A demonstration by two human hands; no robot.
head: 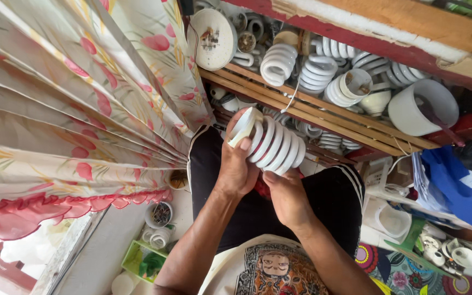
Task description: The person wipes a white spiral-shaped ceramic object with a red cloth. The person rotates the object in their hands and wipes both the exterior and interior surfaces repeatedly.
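Both hands hold a white spiral bulb [271,143] over the person's lap, just in front of a wooden shelf [323,112]. The bulb is a fat coil of smooth, matte glass tube, wound in tight rings that lie tilted, with a pale plastic base at its upper left end. The left hand [236,164] wraps around that base end, fingers curled tight and the thumb pressed flat on the plastic. The right hand [286,199] closes on the coil from below, its thumb tip touching the lowest rings.

The shelf is made of thin, rough wooden slats under a beam with chipped red paint. It is crammed with more spiral bulbs [315,71], all the same chalky white, some loose and some stacked, plus a round white cover [214,38] with a small circuit board on it and a smooth white plastic cup [419,114] lying on its side.

To the left hangs a folded curtain [77,109] of soft cloth, cream with red petals and a scalloped red edge. Below it sit a small round tin [159,214] of dark bits and a green tray [137,259]. Blue cloth [454,191] lies crumpled at the right.
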